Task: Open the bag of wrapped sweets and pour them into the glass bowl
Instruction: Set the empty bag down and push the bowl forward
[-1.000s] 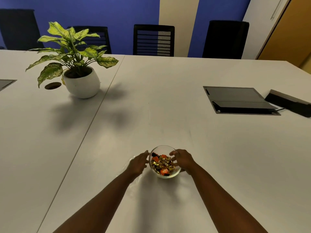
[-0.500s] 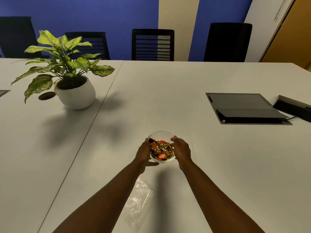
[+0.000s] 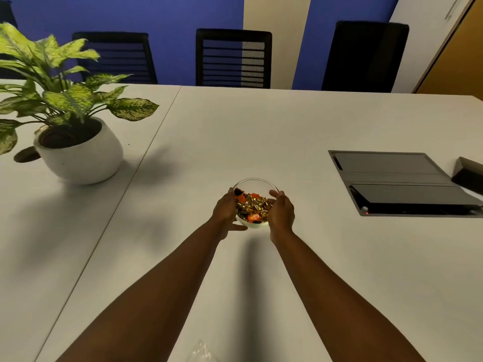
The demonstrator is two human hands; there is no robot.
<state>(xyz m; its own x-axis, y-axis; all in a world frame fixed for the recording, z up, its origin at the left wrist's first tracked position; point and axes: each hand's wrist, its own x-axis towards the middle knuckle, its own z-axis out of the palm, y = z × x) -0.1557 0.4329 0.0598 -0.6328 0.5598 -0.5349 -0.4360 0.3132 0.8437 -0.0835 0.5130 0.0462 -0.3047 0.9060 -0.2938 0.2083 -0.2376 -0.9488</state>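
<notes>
The glass bowl (image 3: 254, 183) stands on the white table, holding several gold, orange and dark wrapped sweets (image 3: 252, 206). My left hand (image 3: 225, 209) cups its left side and my right hand (image 3: 281, 211) cups its right side, both arms stretched forward. The clear plastic bag (image 3: 201, 352) lies empty and crumpled at the bottom edge of the view, between my forearms, mostly cut off.
A potted plant in a round white pot (image 3: 81, 155) stands at the left. A grey cable hatch (image 3: 400, 182) is set into the table at the right, with a black box (image 3: 469, 175) beside it. Black chairs (image 3: 234, 58) line the far edge.
Both hands have pushed the bowl farther away across the table. The empty bag has stayed behind and now shows only at the bottom edge.
</notes>
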